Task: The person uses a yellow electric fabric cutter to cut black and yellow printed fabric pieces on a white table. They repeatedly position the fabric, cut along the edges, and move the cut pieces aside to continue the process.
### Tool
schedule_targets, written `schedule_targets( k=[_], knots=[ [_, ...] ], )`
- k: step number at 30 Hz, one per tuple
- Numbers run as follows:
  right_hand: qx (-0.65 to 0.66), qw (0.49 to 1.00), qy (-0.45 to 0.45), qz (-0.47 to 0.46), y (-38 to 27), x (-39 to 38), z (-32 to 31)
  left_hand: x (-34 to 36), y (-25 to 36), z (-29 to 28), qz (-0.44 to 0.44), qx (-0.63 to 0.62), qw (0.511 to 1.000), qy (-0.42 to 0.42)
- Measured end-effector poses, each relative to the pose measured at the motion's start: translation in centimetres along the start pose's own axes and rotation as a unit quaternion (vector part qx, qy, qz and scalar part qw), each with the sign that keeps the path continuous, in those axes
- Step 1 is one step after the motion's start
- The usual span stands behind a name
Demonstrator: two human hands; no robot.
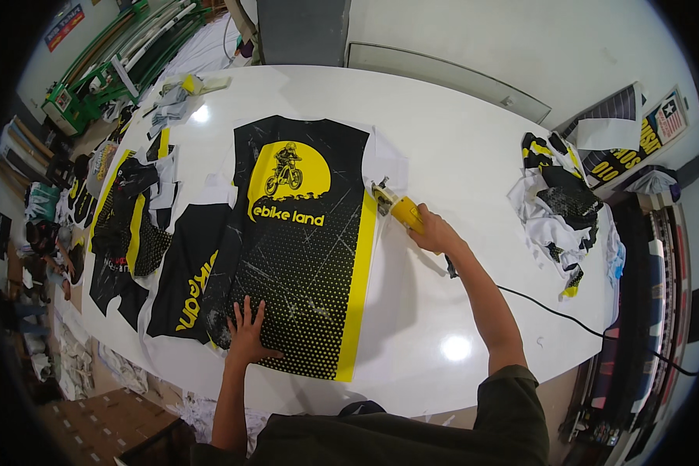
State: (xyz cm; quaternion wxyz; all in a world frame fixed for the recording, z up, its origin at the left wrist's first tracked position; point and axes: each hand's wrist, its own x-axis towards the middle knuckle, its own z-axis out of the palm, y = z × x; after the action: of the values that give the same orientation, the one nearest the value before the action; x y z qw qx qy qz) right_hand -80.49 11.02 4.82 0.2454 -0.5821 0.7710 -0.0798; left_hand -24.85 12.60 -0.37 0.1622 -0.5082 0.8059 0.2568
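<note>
A black and yellow printed jersey panel (287, 264) lies flat on the white table (435, 311), with a cyclist in a yellow circle on its upper part. My left hand (247, 335) rests on the panel's lower left, fingers spread and pressing the cloth. In my right hand (438, 230) is a yellow electric cloth cutter (405, 213), gripped by its body. Its metal head (382, 196) stands at the panel's right edge, by the yellow side strip. White cloth (390, 155) shows along that edge. The cutter's cord (551, 307) runs off to the right.
More cut black and yellow pieces (190, 272) lie to the left, partly under the panel. A heap of black and white scraps (563, 210) sits on the right. Grey cloth bits (171, 105) are at the far left, beyond them a green machine (78, 101). Fabric rolls (664, 287) stand at right.
</note>
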Motion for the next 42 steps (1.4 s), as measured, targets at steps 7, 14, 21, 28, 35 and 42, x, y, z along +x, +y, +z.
schedule_targets(
  k=[7, 14, 21, 28, 35, 42],
  knots=[
    [0.008, 0.999, 0.003, -0.036, 0.2, 1.3, 0.3, 0.0, -0.5, 0.5, 0.012, -0.007, 0.999, 0.029],
    [0.02, 0.999, 0.012, 0.049, -4.0, 2.1, 1.0, -0.2, -0.9, 0.9, 0.014, -0.022, 0.999, 0.04],
    [0.032, 0.992, 0.051, 0.111, -7.6, 4.1, 2.4, -0.2, -0.9, 1.0, 0.02, -0.06, 0.997, 0.044],
    [0.033, 0.982, 0.103, 0.157, -9.9, 7.7, 4.2, 0.1, -2.0, 2.1, 0.043, -0.076, 0.995, 0.046],
    [0.027, 0.971, 0.142, 0.188, -11.9, 12.4, 4.0, 0.4, -2.9, 2.7, 0.072, -0.067, 0.994, 0.055],
    [0.026, 0.96, 0.183, 0.21, -11.4, 18.2, 3.3, 0.4, -2.8, 2.1, 0.077, -0.105, 0.991, 0.029]
  ],
)
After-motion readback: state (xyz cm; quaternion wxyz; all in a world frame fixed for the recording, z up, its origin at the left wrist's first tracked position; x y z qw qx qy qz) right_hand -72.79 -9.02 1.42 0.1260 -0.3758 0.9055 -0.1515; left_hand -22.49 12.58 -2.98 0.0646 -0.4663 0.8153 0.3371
